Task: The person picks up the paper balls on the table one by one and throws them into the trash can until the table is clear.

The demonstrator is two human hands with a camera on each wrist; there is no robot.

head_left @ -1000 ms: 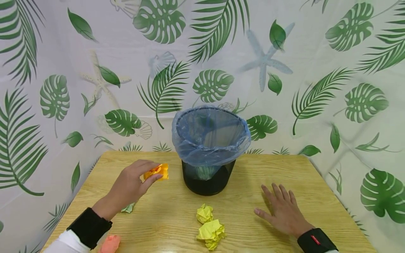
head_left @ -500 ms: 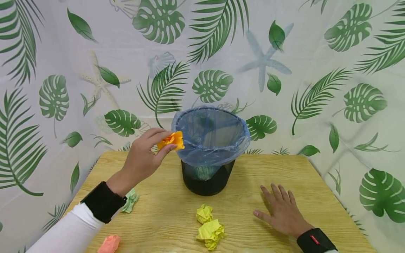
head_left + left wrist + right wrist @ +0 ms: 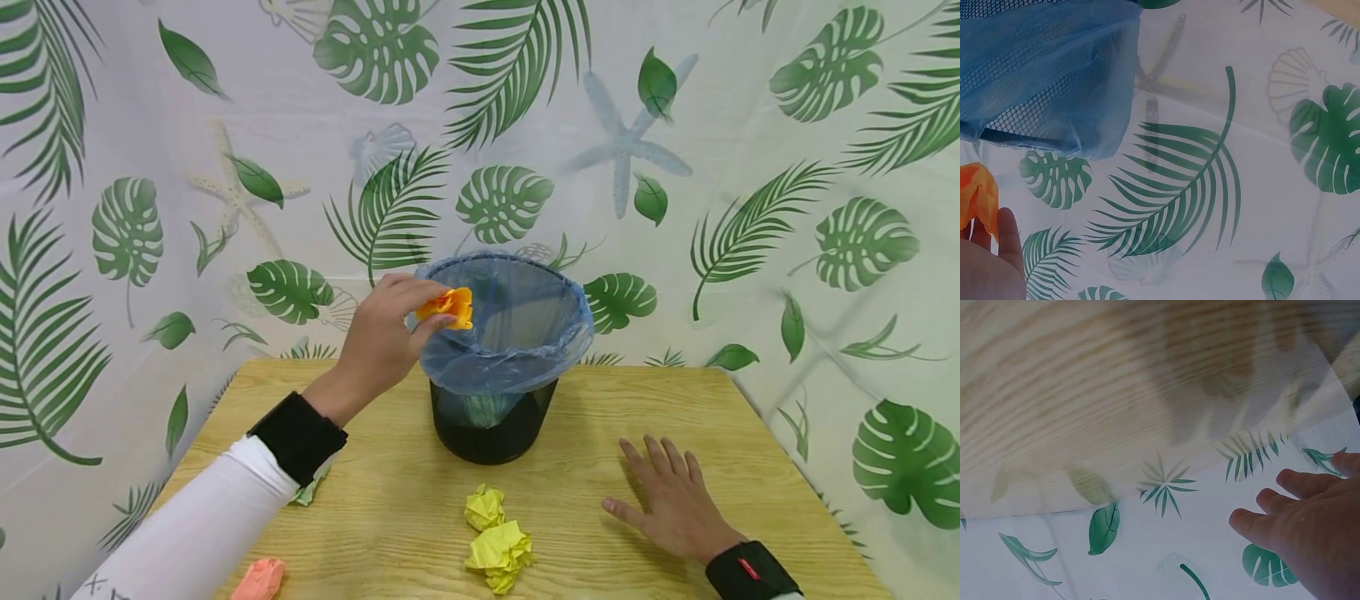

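Observation:
My left hand (image 3: 388, 333) pinches a crumpled orange paper ball (image 3: 452, 309) between thumb and fingers, at the left rim of a black mesh trash bin (image 3: 487, 433). A blue plastic liner (image 3: 495, 367) covers the bin's rim and hangs over its outside. In the left wrist view the orange paper (image 3: 977, 194) shows at the left edge, beside the liner (image 3: 1097, 94). Over the right part of the table my right hand (image 3: 671, 504) lies palm down, fingers spread, holding nothing. The right wrist view shows its straight fingers (image 3: 1260, 528).
Two crumpled yellow paper balls (image 3: 501, 552) lie on the wooden table (image 3: 390, 517) in front of the bin. A pink paper ball (image 3: 258, 579) is near the front left. A green one (image 3: 307, 492) is partly hidden by my left forearm. A leaf-patterned cloth (image 3: 675, 250) hangs behind.
Holding the orange paper ball, my left hand has risen from the table's left side and moved right to the bin's rim. The right hand has stayed in place.

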